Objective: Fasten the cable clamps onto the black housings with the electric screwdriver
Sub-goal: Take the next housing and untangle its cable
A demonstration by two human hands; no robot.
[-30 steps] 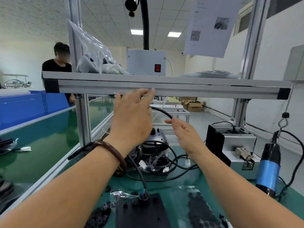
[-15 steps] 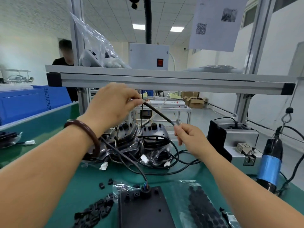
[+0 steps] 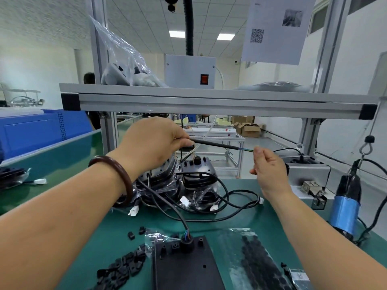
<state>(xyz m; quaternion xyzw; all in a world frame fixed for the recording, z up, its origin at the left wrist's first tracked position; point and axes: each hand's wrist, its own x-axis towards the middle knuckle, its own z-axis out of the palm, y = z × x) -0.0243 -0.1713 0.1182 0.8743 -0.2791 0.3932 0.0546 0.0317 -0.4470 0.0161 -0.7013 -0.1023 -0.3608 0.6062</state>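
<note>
Both hands are raised over the bench with one black cable [image 3: 215,144] stretched between them. My left hand [image 3: 150,143] is curled round the cable, pinching it between thumb and fingers, and its knuckles hide how the cable runs on below. My right hand [image 3: 270,170] has its fingers curled and pinches the coloured wires [image 3: 246,150] that stick out of the cable's end; their tips vanish behind my thumb. A dark bracelet [image 3: 117,178] sits on my left wrist.

Under the hands is a heap of black housings [image 3: 196,170] in clear wrapping, tangled with cables and white connectors [image 3: 134,211], so I cannot count them. Nearer to me a flat black housing [image 3: 184,266] lies on the bench with a cable plugged into its far edge; the bottom of the picture cuts it off. The cable clamps [image 3: 121,268] lie loose in a pile just left of it, and a clear bag [image 3: 257,262] of small black parts lies on its right. The electric screwdriver [image 3: 345,208], blue and black, hangs from a hook at the far right, apart from both hands, beside a grey metal device [image 3: 305,170].

A green mat covers the bench [image 3: 251,218]. Across the view runs an aluminium shelf [image 3: 209,101] carrying plastic-wrapped parts and a grey box [image 3: 189,72] with a red switch, and a printed sheet [image 3: 274,28] hangs above. Behind the frame post a person [image 3: 90,78] is mostly hidden.
</note>
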